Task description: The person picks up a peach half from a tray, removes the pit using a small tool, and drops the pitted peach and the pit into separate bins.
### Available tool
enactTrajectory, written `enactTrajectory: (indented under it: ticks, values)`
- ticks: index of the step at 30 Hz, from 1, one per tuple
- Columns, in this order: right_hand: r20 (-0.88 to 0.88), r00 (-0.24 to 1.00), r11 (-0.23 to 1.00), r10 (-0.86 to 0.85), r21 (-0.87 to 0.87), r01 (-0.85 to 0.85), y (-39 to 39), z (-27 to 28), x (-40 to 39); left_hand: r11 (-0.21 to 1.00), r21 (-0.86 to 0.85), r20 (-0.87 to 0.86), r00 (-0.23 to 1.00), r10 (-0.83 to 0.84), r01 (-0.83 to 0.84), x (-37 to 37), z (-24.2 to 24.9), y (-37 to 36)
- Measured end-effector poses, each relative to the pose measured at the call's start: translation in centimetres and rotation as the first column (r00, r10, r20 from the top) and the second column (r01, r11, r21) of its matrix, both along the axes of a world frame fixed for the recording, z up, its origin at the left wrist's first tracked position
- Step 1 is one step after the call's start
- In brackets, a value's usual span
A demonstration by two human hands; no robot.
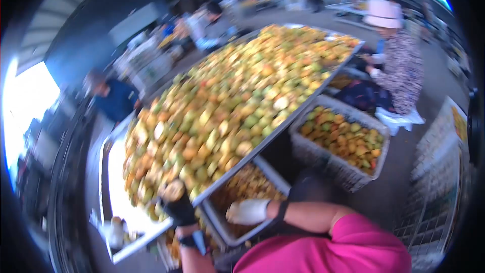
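Observation:
My left hand point(181, 208), in a black glove, is closed around a piece of fruit point(174, 190) with a pale tan face turned up. It is at the near edge of a large tray point(273, 134) heaped with yellow, green and orange fruit point(217, 106), many pieces seemingly cut. My right hand point(247, 212), in a white glove, hangs over a grey bin point(280, 184) of small brownish-yellow pieces. Its fingers look curled, but blur hides what they hold, if anything.
To the right stands a pale crate point(348, 169) full of fruit. A person in a pink hat point(396, 60) sits beyond it; another in dark blue point(113, 96) is at the tray's left. Stacked crates point(434, 182) stand far right. A white object point(115, 232) sits on the tray's near-left corner.

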State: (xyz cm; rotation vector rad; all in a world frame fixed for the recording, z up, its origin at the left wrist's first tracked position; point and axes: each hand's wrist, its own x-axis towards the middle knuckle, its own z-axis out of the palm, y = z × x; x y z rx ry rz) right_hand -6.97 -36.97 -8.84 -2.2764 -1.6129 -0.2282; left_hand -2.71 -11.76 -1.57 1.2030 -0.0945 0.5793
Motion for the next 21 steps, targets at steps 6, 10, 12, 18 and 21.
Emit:
enactTrajectory:
  ticks: [6,10,12,18,21]
  values:
    - [-0.599,0.794,0.848,-0.100,0.367,0.384,1.1,7.1,-3.2,0.786,-0.538,0.119,0.951,-0.287,0.304,-6.1,0.5,-3.5]
    - [-0.079,0.989,0.950,-0.122,0.281,0.140,2.4,7.3,-3.1,0.901,-0.369,0.062,0.973,-0.222,0.229,-8.1,-0.2,-4.8]
    - [-0.213,0.969,0.912,-0.123,0.361,0.195,3.3,7.5,-3.5,0.969,-0.192,0.016,0.988,-0.155,0.155,-8.7,-0.5,-5.1]
    - [-0.360,0.918,0.918,-0.165,0.285,0.276,4.6,7.7,-3.9,0.963,-0.197,0.090,0.982,-0.168,0.183,-10.3,-1.4,-6.1]
    - [-0.463,0.870,0.905,-0.170,0.277,0.324,5.1,7.8,-4.1,0.963,-0.201,0.101,0.982,-0.160,0.177,-10.6,-1.4,-6.1]
